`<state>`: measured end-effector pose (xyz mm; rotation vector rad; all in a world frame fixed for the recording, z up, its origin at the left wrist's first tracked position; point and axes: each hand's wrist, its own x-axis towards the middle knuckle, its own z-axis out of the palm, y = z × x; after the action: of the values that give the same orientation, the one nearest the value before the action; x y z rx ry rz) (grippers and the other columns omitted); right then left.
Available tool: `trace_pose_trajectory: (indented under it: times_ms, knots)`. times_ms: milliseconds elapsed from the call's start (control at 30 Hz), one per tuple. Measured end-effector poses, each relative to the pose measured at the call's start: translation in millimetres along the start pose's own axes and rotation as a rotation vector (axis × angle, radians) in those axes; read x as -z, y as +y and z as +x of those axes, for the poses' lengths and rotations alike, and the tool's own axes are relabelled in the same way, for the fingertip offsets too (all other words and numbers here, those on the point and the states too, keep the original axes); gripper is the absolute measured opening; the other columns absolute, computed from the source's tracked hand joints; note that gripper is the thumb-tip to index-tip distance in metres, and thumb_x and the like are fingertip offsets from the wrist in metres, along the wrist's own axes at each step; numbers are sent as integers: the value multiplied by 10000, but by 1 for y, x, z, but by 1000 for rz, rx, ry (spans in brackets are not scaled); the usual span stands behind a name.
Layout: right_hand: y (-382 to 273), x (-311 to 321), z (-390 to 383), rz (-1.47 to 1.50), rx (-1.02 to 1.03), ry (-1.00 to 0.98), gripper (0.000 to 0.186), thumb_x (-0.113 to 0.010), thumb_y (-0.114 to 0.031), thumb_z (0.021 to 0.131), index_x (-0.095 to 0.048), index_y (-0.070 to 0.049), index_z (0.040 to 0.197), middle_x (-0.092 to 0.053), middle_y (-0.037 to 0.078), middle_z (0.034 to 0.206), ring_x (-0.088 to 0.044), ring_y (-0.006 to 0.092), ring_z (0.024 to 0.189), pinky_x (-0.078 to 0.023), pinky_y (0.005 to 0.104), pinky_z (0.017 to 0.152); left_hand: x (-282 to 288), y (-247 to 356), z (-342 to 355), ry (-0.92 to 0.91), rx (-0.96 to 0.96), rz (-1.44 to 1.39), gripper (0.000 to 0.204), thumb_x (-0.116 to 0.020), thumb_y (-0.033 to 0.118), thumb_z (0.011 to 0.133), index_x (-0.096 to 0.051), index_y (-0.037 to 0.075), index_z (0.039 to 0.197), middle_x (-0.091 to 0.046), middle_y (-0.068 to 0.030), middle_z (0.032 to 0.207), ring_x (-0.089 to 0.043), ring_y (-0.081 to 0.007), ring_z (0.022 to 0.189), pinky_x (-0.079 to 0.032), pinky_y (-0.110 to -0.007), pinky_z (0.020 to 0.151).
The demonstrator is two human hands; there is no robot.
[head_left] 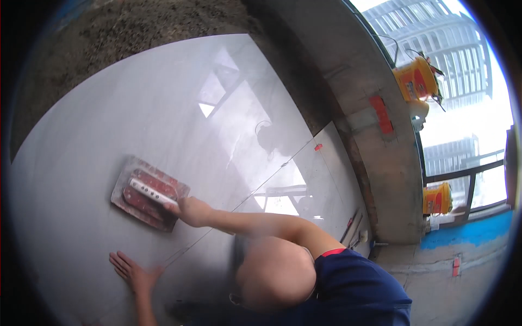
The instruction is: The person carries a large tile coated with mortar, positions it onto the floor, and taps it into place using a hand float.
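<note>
My right hand [194,211] is closed round the end of the pale handle of a hand float [149,192]. The float has a worn rectangular plate with a red, stained middle, and it rests on a large glossy grey tile [157,103]. My left hand [137,276] is nearer the lower left, fingers spread, seemingly flat on the tile. It holds nothing. A thin joint [251,191] runs diagonally past my right wrist to the adjoining tile on the right.
Rough dark mortar [136,27] borders the tile's far side. To the right stands a concrete ledge [375,157] below a window. An upper yellow bucket [416,80] and a lower yellow bucket [437,199] sit there. Slim tools [352,227] lie by the right tile's edge.
</note>
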<state>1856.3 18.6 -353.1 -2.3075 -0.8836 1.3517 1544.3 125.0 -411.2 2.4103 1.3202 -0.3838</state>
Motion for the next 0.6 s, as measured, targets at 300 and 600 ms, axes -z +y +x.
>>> trace_pose_trajectory:
  times_ms: [300, 600]
  knots:
    - [52, -19, -71, 62, 233, -371, 602, -655, -436, 941, -451, -3, 1305, -686, 160, 841, -698, 263, 705, -557, 393, 613, 82, -15, 39, -198, -250, 381, 901, -681, 525, 881, -289, 97, 1571, -411, -244, 1535, -364, -425, 1433, -228, -709, 1130]
    - [141, -26, -155, 559, -167, -64, 408, -624, -430, 979, -651, -24, 1002, -682, 113, 805, -681, 215, 678, -545, 377, 637, 100, 148, 150, -23, -974, -18, 571, -587, 227, 969, -426, -15, 1461, -343, -225, 1566, -248, -418, 1485, -169, -567, 1202]
